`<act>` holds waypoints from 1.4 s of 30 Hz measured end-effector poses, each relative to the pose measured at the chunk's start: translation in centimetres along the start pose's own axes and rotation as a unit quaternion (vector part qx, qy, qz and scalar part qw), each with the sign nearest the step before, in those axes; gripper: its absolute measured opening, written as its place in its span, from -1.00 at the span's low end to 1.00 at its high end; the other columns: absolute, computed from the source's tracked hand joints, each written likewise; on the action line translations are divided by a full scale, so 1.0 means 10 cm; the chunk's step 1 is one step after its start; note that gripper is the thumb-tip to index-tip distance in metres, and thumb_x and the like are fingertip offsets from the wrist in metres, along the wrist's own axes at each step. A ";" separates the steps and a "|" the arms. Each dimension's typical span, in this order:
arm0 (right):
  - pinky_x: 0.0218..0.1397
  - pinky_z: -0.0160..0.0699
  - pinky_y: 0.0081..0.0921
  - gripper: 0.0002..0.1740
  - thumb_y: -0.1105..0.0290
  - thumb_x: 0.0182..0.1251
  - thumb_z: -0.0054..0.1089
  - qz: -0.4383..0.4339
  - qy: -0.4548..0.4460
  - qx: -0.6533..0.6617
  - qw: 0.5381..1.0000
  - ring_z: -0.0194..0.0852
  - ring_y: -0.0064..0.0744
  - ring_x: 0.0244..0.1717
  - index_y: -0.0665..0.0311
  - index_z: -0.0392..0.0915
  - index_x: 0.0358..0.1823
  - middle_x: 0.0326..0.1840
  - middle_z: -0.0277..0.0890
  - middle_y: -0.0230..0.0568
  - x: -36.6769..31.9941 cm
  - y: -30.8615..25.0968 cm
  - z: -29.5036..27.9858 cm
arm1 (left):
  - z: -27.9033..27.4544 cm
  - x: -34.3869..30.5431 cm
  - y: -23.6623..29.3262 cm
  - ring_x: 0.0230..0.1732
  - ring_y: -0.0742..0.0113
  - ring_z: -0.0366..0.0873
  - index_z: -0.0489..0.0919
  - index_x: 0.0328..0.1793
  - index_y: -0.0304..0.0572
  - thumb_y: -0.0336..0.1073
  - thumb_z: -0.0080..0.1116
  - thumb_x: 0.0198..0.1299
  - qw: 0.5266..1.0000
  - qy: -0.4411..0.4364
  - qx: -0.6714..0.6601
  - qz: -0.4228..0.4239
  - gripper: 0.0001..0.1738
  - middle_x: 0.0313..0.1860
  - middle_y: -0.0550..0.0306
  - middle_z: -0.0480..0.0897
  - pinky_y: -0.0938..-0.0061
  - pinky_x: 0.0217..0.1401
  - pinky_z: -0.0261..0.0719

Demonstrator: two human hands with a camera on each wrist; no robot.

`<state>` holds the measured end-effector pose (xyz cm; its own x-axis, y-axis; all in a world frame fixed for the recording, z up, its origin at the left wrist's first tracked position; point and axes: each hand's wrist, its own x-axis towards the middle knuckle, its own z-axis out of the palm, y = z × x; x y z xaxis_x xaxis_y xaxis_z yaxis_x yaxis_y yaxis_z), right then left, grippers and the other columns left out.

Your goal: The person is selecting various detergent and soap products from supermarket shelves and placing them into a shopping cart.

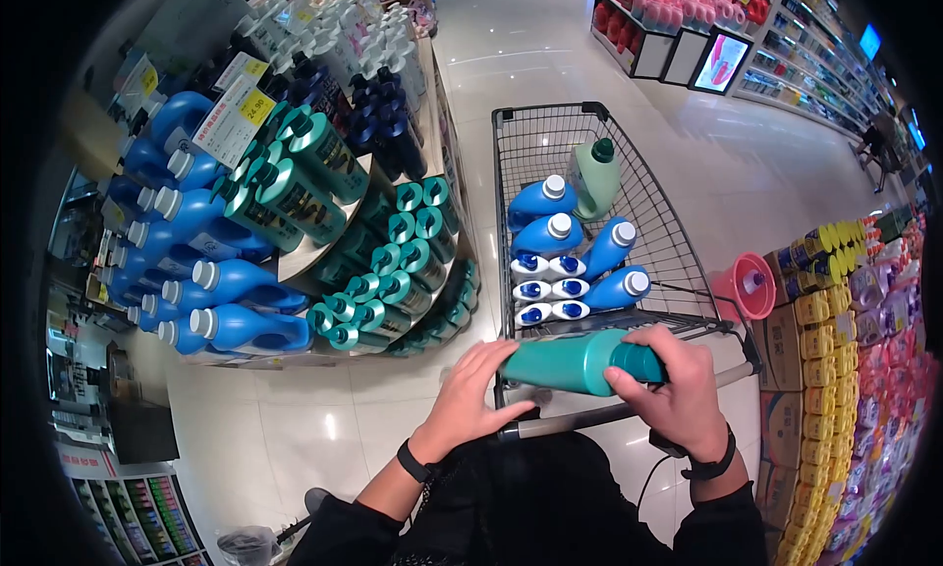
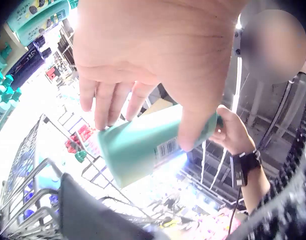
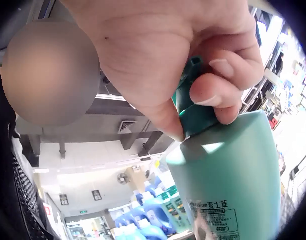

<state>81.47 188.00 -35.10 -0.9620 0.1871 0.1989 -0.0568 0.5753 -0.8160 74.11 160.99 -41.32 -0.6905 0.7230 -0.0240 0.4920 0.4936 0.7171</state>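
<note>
A green pump bottle [image 1: 560,363] lies on its side above the shopping cart's handle [image 1: 570,425]. My right hand [image 1: 680,387] grips it by the dark green pump head [image 3: 198,117], thumb on one side and fingers curled round the other. At the base end is my left hand [image 1: 470,394], its fingers fairly straight and their tips right at the bottle, thumb spread apart. A barcode [image 2: 168,148] shows on the bottle in the left wrist view, and printed text [image 3: 213,215] in the right wrist view.
The wire cart [image 1: 678,262] holds blue bottles [image 1: 545,234] with white caps, small white-and-blue bottles [image 1: 531,290] and a pale green bottle [image 1: 596,180]. A display of green pump bottles [image 1: 393,289] and blue bottles [image 1: 241,325] stands left. At right are a pink basin [image 1: 739,289] and stacked yellow packs [image 1: 817,370].
</note>
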 end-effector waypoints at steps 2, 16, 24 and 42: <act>-0.56 0.44 -0.38 -0.71 0.34 0.11 0.41 0.003 0.019 -0.032 0.999 0.57 -0.14 -0.56 0.29 0.50 -0.26 -0.51 0.54 -0.12 -0.03 0.11 -0.04 | 0.14 -0.13 -0.03 0.32 -0.07 0.44 0.49 0.26 -0.25 -0.01 0.48 -0.06 0.995 -0.078 0.042 0.037 -0.21 0.21 -0.13 0.54 0.04 0.47 0.27; -0.54 0.44 -0.52 -0.72 0.41 0.13 0.39 0.117 0.179 -0.083 0.973 0.53 -0.35 -0.61 0.37 0.52 -0.20 -0.53 0.54 -0.09 -0.31 0.59 -0.43 | 0.79 -0.11 -0.28 -0.46 0.34 0.54 0.72 -0.45 -0.06 -0.10 0.38 -0.07 0.977 -0.141 0.048 0.152 -0.78 -0.57 0.28 0.60 0.01 0.46 0.25; -0.57 0.42 -0.49 -0.73 0.39 0.14 0.38 0.114 0.152 -0.107 0.976 0.48 -0.34 -0.66 0.33 0.52 -0.19 -0.56 0.51 -0.14 -0.36 0.70 -0.25 | 1.28 0.11 0.00 -0.47 0.26 0.53 0.64 -0.37 -0.16 -0.02 0.33 0.05 0.967 -0.198 0.072 0.144 -0.66 -0.69 0.21 0.52 0.15 0.36 0.26; -0.44 0.51 -0.23 -0.71 0.34 0.17 0.34 0.103 0.003 -0.135 0.986 0.55 0.05 -0.46 0.27 0.50 -0.14 -0.37 0.55 -0.06 -0.67 1.18 -0.25 | 1.76 0.74 0.41 0.15 0.02 0.46 0.45 0.22 -0.29 -0.39 0.35 -0.02 0.903 -0.261 -0.148 0.309 -0.39 -0.08 -0.04 0.56 0.18 0.39 0.30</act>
<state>87.91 195.47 -44.68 -0.9440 0.3262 0.0490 0.2125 0.7152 -0.6658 80.38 176.89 -50.82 0.0479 0.9835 0.1746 0.4812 -0.1758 0.8588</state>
